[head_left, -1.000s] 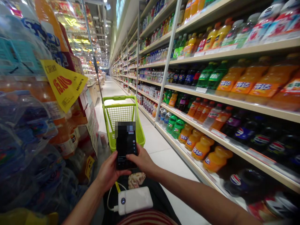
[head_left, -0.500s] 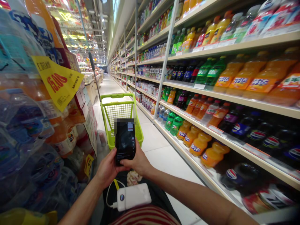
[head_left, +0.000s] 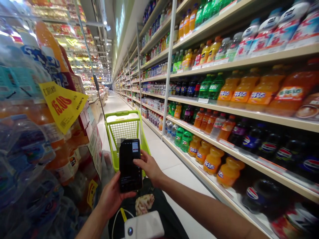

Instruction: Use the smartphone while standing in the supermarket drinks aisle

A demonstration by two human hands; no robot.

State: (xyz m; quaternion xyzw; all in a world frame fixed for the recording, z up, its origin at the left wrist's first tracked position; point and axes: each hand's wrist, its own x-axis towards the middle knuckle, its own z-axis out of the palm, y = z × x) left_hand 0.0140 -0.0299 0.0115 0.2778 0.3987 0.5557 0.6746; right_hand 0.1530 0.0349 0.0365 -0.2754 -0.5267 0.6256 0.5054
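Note:
A black smartphone with a mostly dark screen stands tilted up in front of me. My left hand is closed around its lower left side, fingers passing under the bottom edge. At the right edge is my right hand, its thumb over the upper part of the screen and its other fingers partly hidden behind the phone. On my lap below lie a white power bank with a cable and a crumpled, cream-patterned cloth piece, perhaps a scrunchie.
A lime-green shopping cart stands just beyond the phone. Drink shelves line the right side. Stacked wrapped bottles and a yellow price sign crowd the left. The pale aisle floor runs ahead between them.
The phone and both hands sit lower in view. My right thumb has moved from the phone's bottom up over the upper screen. The view has tilted up, and the power bank is now partly cut off.

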